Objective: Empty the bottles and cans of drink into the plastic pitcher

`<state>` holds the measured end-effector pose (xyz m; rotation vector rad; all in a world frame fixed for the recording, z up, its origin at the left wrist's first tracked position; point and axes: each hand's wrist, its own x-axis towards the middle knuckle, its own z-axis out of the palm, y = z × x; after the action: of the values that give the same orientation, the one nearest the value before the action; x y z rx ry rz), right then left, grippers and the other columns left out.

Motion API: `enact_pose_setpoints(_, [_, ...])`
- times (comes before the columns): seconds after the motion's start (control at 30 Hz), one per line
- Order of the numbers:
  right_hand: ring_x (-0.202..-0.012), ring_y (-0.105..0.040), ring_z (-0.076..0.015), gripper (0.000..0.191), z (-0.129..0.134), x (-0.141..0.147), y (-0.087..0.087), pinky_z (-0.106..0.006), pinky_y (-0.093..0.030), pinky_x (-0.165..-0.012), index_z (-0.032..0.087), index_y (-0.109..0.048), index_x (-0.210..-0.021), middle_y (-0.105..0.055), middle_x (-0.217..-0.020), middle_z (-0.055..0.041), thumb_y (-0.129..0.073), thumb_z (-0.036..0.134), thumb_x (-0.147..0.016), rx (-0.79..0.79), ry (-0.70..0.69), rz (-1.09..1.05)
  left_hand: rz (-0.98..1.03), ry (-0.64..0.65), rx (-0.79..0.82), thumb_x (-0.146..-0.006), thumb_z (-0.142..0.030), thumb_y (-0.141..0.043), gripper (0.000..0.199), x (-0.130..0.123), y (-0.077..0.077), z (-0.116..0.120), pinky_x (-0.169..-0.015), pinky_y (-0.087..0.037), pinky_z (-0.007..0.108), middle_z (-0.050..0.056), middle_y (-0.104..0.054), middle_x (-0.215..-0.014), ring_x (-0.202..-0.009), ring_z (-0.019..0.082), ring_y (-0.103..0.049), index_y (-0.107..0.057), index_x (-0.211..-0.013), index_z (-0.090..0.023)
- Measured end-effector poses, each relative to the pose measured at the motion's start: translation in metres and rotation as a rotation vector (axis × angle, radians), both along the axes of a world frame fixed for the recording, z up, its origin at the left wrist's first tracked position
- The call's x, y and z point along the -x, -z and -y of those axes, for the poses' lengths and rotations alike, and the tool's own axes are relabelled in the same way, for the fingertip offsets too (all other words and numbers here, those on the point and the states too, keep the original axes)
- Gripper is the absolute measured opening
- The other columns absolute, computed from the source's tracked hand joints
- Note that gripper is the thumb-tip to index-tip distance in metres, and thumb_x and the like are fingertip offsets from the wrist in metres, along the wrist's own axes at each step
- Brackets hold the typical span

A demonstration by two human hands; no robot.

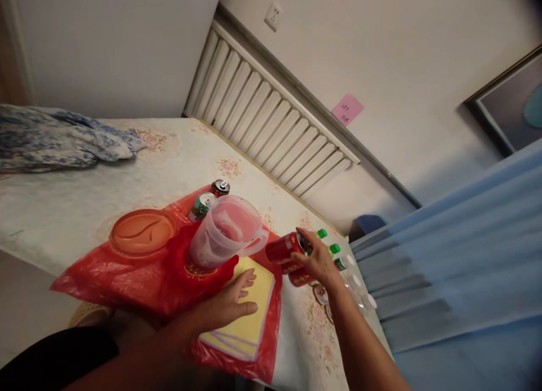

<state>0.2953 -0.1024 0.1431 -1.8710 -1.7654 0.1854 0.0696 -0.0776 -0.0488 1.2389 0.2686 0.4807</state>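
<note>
My right hand (pixel 315 259) grips a red drink can (pixel 282 249) near its top end and holds it tilted. Just below it is another red can (pixel 301 277), partly hidden by my fingers. Over a yellow cloth (pixel 254 289), my left hand (pixel 235 298) has its fingers apart and holds nothing. Beyond the left hand stands a clear plastic pitcher (pixel 226 233) with a handle, on red plastic sheeting (pixel 127 278). A green-and-silver can (pixel 202 206) and a dark can (pixel 221 187) are behind the pitcher. An orange-red round lid (pixel 143 231) lies to its left.
Several bottles with green caps (pixel 334 249) and white caps (pixel 354 280) stand at the table's right edge, beside a blue curtain (pixel 436 255). A patterned cloth (pixel 63 140) lies at the far left. A white radiator (pixel 271 114) is along the wall behind the flowered tablecloth (pixel 178 154).
</note>
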Motion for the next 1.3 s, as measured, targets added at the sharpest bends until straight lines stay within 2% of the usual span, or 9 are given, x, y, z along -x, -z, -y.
enact_pose_setpoints(0.13, [-0.119,-0.058,-0.0277,0.062,0.045,0.023,-0.002,-0.043,-0.045,-0.104,0.021,-0.057,-0.133,-0.061,-0.131,-0.0101,-0.075,0.027,-0.074,0.124,-0.119,-0.043,-0.026,-0.074,-0.105,-0.075,-0.053,-0.071,0.100,0.004,-0.008,-0.002,-0.117,-0.027,0.051,0.014,-0.015,-0.165,-0.148,0.035,-0.023,-0.016,-0.154,-0.025])
enact_pose_setpoints(0.3, [-0.119,-0.058,-0.0258,0.063,0.067,0.059,0.008,-0.041,-0.046,-0.103,0.026,-0.054,-0.136,-0.059,-0.133,-0.0077,-0.077,0.025,-0.078,0.247,-0.250,-0.080,0.027,0.011,-0.204,-0.066,-0.034,-0.079,0.080,0.012,-0.029,-0.002,-0.106,-0.043,0.043,0.007,-0.057,-0.138,-0.127,0.033,-0.051,-0.046,-0.139,-0.023])
enact_pose_setpoints(0.43, [-0.123,-0.056,-0.0268,0.065,0.063,0.075,0.011,-0.042,-0.043,-0.106,0.026,-0.056,-0.135,-0.060,-0.133,-0.0083,-0.082,0.028,-0.075,0.249,-0.298,-0.107,-0.014,0.022,-0.173,-0.059,-0.018,-0.078,0.070,0.018,-0.038,-0.001,-0.085,-0.051,0.033,0.001,-0.068,-0.114,-0.104,0.026,-0.062,-0.056,-0.126,-0.022])
enact_pose_setpoints(0.63, [-0.116,-0.062,-0.0285,0.067,0.041,0.064,0.013,-0.042,-0.049,-0.100,0.026,-0.061,-0.131,-0.065,-0.129,-0.0099,-0.084,0.043,-0.071,0.280,-0.305,-0.391,-0.038,0.033,-0.107,-0.060,-0.018,-0.076,0.067,0.031,-0.043,-0.004,-0.083,-0.050,0.033,0.002,-0.066,-0.111,-0.103,0.026,-0.061,-0.055,-0.124,-0.020])
enact_pose_setpoints(0.8, [-0.102,-0.068,-0.0256,0.055,-0.001,0.052,0.039,-0.043,-0.054,-0.092,0.022,-0.062,-0.122,-0.069,-0.119,-0.0118,-0.071,0.056,-0.080,-0.046,-0.022,-0.681,-0.124,0.030,-0.166,-0.056,-0.019,-0.079,0.071,0.042,-0.051,-0.004,-0.091,-0.048,0.036,0.003,-0.065,-0.116,-0.108,0.027,-0.060,-0.054,-0.123,-0.020])
enact_pose_setpoints(0.9, [-0.100,-0.067,-0.0235,0.051,-0.026,0.057,0.059,-0.041,-0.053,-0.092,0.020,-0.064,-0.115,-0.069,-0.115,-0.0111,-0.063,0.060,-0.084,-0.054,-0.074,-0.670,-0.168,0.045,-0.206,-0.056,-0.020,-0.079,0.069,0.045,-0.054,-0.004,-0.092,-0.048,0.036,0.004,-0.064,-0.116,-0.108,0.028,-0.060,-0.055,-0.120,-0.020])
enact_pose_setpoints(1.0, [-0.084,-0.065,-0.0205,0.046,-0.045,0.071,0.075,-0.037,-0.054,-0.084,0.020,-0.065,-0.088,-0.070,-0.087,-0.0064,-0.052,0.064,-0.088,0.045,-0.164,-0.633,-0.175,0.069,-0.215,-0.054,-0.020,-0.080,0.066,0.047,-0.054,-0.004,-0.089,-0.048,0.036,0.003,-0.064,-0.112,-0.105,0.028,-0.060,-0.056,-0.116,-0.020])
enact_pose_setpoints(1.1, [-0.057,-0.051,-0.0151,0.051,-0.057,0.088,0.084,-0.031,-0.051,-0.064,0.024,-0.048,-0.064,-0.051,-0.057,0.0016,-0.047,0.070,-0.085,0.053,-0.155,-0.680,-0.160,0.110,-0.220,-0.053,-0.022,-0.081,0.067,0.051,-0.054,-0.007,-0.086,-0.049,0.035,0.003,-0.064,-0.110,-0.103,0.028,-0.060,-0.056,-0.115,-0.021])
enact_pose_setpoints(1.3, [-0.045,-0.023,-0.0085,0.052,-0.073,0.115,0.074,-0.025,-0.037,-0.052,0.024,-0.033,-0.058,-0.024,-0.048,0.0105,-0.062,0.062,-0.079,-0.081,-0.204,-0.949,-0.214,0.156,-0.290,-0.051,-0.025,-0.083,0.067,0.059,-0.058,-0.012,-0.079,-0.049,0.032,0.001,-0.063,-0.105,-0.098,0.026,-0.060,-0.057,-0.113,-0.021])
